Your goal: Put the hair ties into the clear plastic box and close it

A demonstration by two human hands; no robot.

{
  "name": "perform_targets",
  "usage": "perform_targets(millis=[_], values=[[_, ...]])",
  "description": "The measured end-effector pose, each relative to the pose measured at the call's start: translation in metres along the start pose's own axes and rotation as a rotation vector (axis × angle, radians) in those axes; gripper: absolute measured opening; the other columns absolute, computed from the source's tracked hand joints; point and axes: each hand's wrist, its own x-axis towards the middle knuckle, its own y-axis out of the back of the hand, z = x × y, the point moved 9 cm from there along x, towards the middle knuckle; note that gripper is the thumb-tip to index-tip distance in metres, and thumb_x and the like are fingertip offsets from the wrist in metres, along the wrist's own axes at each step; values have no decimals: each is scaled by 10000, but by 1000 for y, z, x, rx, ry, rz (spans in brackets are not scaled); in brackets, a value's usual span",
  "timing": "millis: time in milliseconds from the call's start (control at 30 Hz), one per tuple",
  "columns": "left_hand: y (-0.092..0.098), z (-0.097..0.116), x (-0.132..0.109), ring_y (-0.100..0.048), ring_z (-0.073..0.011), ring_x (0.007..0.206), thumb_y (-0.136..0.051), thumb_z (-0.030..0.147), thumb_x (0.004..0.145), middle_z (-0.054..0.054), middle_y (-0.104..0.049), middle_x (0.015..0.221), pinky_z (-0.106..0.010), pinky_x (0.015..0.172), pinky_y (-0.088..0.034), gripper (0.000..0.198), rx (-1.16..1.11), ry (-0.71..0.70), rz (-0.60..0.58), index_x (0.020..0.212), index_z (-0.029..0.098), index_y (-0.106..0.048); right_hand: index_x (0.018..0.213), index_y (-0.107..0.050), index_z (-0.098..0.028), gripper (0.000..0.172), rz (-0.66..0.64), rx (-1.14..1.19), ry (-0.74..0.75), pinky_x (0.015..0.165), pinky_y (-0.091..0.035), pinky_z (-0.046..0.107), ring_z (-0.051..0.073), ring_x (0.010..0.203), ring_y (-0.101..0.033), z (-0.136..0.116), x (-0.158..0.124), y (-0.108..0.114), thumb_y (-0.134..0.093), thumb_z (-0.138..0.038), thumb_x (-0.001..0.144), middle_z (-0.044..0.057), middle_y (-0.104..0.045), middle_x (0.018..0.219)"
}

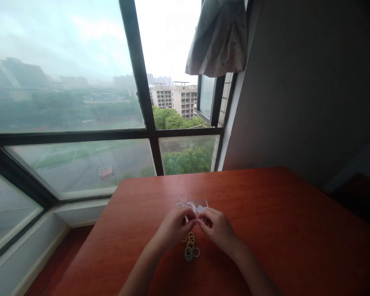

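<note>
My left hand [175, 226] and my right hand [216, 227] meet over the red-brown table [280, 230], fingertips pinched together on a small clear plastic bag [200, 205] that sticks out beyond them. A couple of small rings seem to lie at the bag's left end. Just below my hands, several small coloured rings [191, 246] in yellow, orange, green and white lie in a loose heap on the tabletop. Both hands have their fingers curled closed on the bag.
A large window with dark frames [142, 102] runs behind and left of the table, looking out on trees and buildings. A pale cloth [218, 37] hangs at the top. A grey wall [311, 82] stands on the right. The floor drops away at left.
</note>
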Motion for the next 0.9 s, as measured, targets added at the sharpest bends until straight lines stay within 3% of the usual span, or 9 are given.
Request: perform_targets(millis=[267, 367, 500, 600, 900], values=[[-3, -3, 0, -521, -112, 612, -530, 134, 742, -8, -640, 685, -196, 553, -357, 117, 71, -16, -12, 724, 157, -643, 796, -646, -201, 78, 1, 8, 33, 619, -363, 230, 136, 647, -530, -8, 0, 1, -575, -199, 830, 5, -626, 730], [13, -8, 0, -521, -113, 604, -524, 149, 753, -5, -644, 687, -201, 564, -362, 116, 132, -3, 50, 723, 162, -635, 796, -650, -191, 76, 6, 43, 17, 628, -375, 229, 135, 650, -536, -8, 0, 5, -583, -206, 829, 5, -630, 723], [46, -24, -4, -549, -132, 629, -531, 221, 799, -13, -660, 704, -216, 594, -378, 136, 239, 60, 193, 762, 170, -652, 782, -658, -180, 75, -71, 130, 4, 620, -388, 215, 129, 662, -557, -8, -1, 2, -600, -205, 822, -3, -646, 723], [59, -34, -6, -573, -149, 668, -543, 246, 801, -27, -675, 740, -226, 615, -388, 143, 295, 92, 243, 770, 172, -661, 768, -666, -175, 66, -117, 150, -16, 600, -382, 206, 122, 652, -555, -6, -3, -1, -614, -186, 808, -10, -645, 712], [42, -40, -6, -584, -146, 670, -525, 203, 790, -23, -686, 746, -222, 614, -377, 150, 332, 153, 124, 778, 177, -672, 767, -688, -178, 64, -225, 128, -47, 577, -363, 193, 111, 635, -553, -3, -6, -9, -626, -164, 769, -17, -647, 694]])
